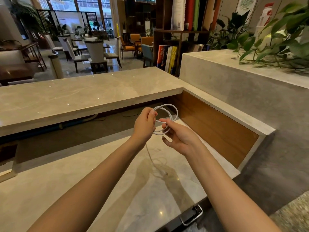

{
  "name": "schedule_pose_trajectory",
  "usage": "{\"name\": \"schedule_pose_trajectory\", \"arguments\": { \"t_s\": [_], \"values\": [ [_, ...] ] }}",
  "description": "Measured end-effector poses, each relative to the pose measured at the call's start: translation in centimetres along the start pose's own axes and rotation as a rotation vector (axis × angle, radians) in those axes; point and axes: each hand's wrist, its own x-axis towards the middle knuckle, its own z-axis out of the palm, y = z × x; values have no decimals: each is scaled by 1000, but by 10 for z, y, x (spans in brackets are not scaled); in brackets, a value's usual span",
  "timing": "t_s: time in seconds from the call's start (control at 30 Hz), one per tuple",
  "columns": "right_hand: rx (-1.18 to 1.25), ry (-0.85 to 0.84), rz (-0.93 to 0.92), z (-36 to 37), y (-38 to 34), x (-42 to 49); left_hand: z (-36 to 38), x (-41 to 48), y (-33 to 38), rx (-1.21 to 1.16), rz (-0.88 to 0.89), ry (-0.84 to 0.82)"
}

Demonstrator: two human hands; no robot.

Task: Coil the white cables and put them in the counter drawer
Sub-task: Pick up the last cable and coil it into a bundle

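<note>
Two bare forearms come in from the bottom edge of the frame; the left hand and right hand are ungloved, nails short.

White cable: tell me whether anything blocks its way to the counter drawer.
Nothing visible blocks it. The left hand and right hand hold the white cable coiled above the counter, with its loose tail trailing on the top. The metal handle at the near edge probably marks the drawer; whether it is open is unclear.
</note>
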Motion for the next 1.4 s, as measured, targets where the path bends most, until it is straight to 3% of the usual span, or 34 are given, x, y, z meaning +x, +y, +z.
{"name": "schedule_pose_trajectory", "arguments": {
  "t_s": [0.37,0.47,0.6,0.73,0.9,0.97,1.1,1.17,1.23,1.4],
  "values": [
    [151,-71,16,-2,-5,0,2,10,-5,-109,-27,-32],
    [-100,-15,-56,1,-8,-1,5,8,-5,-103,5,-29],
    [-409,89,-125,7,-12,3,11,7,-2,-7,145,112],
    [-472,24,-16,8,-17,0,8,13,-7,74,214,148],
    [-788,-51,39,-7,-36,-12,-6,30,-23,128,190,157],
    [-673,2,-12,-14,-42,-12,-12,34,-24,88,141,157],
    [143,-43,101,-15,-38,-9,-16,38,-20,-25,95,144],
    [260,-97,187,-20,-36,-8,-19,41,-22,-44,69,143],
    [82,-158,191,-25,-41,-11,-27,45,-27,-72,23,154],
    [-719,-154,21,-36,-45,-19,-39,53,-29,-184,-100,65]
  ]
}}
